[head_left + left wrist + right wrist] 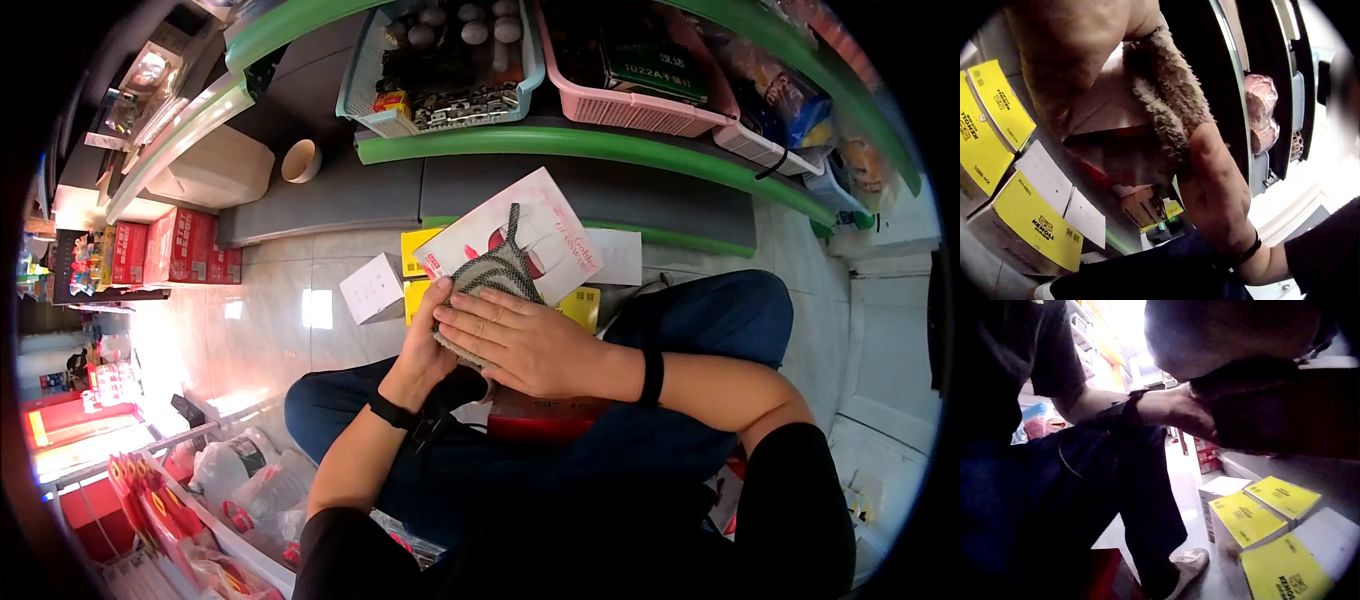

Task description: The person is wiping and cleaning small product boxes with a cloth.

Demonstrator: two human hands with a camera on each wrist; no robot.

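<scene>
A white box with wine glasses pictured on it and "Goblet" lettering [545,205] is tilted in front of the person, above the yellow boxes. Over its near corner lies a grey striped cloth [495,275] with a hanging loop; in the left wrist view its fuzzy pile [1175,87] shows along the fold. My left hand [425,340] holds the box at the near left edge, against the cloth, its fingers mostly hidden underneath. My right hand [530,345] rests on the cloth from above, fingers straight and together, pressing it against the box.
Yellow-topped boxes [1035,219] and a small white box [375,288] stand on the floor. Beyond is a green-edged shelf [600,143] with a blue basket [535,75] and a pink basket [640,118]. A red box [540,425] sits between the crossed legs.
</scene>
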